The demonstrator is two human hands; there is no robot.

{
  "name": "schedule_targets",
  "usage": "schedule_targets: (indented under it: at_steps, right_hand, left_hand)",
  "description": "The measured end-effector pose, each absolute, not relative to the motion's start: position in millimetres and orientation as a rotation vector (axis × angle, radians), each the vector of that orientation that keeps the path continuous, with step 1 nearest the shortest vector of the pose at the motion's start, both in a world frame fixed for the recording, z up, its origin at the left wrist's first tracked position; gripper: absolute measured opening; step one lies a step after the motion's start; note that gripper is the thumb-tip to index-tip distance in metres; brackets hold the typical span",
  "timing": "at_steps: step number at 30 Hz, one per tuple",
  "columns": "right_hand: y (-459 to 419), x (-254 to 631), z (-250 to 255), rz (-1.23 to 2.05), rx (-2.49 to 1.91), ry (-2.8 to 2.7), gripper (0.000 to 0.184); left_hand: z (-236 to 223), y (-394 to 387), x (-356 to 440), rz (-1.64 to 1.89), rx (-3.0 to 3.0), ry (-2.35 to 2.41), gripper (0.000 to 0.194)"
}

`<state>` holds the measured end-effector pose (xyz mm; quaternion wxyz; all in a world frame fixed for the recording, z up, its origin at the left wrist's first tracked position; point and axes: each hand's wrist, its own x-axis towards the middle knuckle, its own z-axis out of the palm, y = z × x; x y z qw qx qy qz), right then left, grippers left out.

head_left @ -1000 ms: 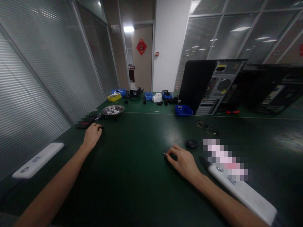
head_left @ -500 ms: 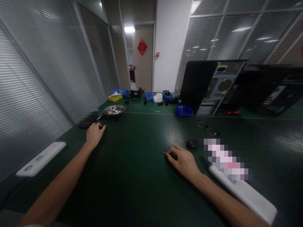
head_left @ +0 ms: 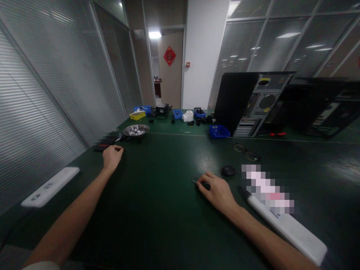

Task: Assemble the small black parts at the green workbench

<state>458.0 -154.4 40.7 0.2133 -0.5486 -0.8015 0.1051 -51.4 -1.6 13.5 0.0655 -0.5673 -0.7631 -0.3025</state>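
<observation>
right hand point(head_left: 217, 189) – low over the table point(head_left: 157, 210) – grips a dark-handled tool point(head_left: 206, 185).

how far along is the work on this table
Done: nothing visible can be confirmed as finished. In hand: the right hand holds a black tool with a thin metal tip; the left hand is near the metal dish, its grip unclear. Left to do: perhaps the small pieces in the dish, though their use can't be told.
</observation>
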Motion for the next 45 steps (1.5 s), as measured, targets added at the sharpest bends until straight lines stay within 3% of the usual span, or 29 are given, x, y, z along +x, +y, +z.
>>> schedule_targets:
  at_steps: [11, 23, 33, 45]
  right_hand:
    - [-156, 457, 44, 0.303, -1.532, -2.227, 0.023]
    - [-158, 456, 45, 0.299, -1.540, -2.228, 0.023]
    - [-158, 454, 46, 0.314, -1.532, -2.231, 0.022]
    - [-159, 455, 47, 0.328, -1.534, -2.223, 0.019]
  left_hand:
    - [28, -10, -48, -0.519, -1.899, -2.166, 0.030]
    - [18, -3, -45, -0.724, -1.763, -2.298, 0.028]
    - [30, -14, -39, -0.414, -1.831, -2.222, 0.034]
    - [29, -9, -70, -0.595, -2.233, -2.095, 0.026]
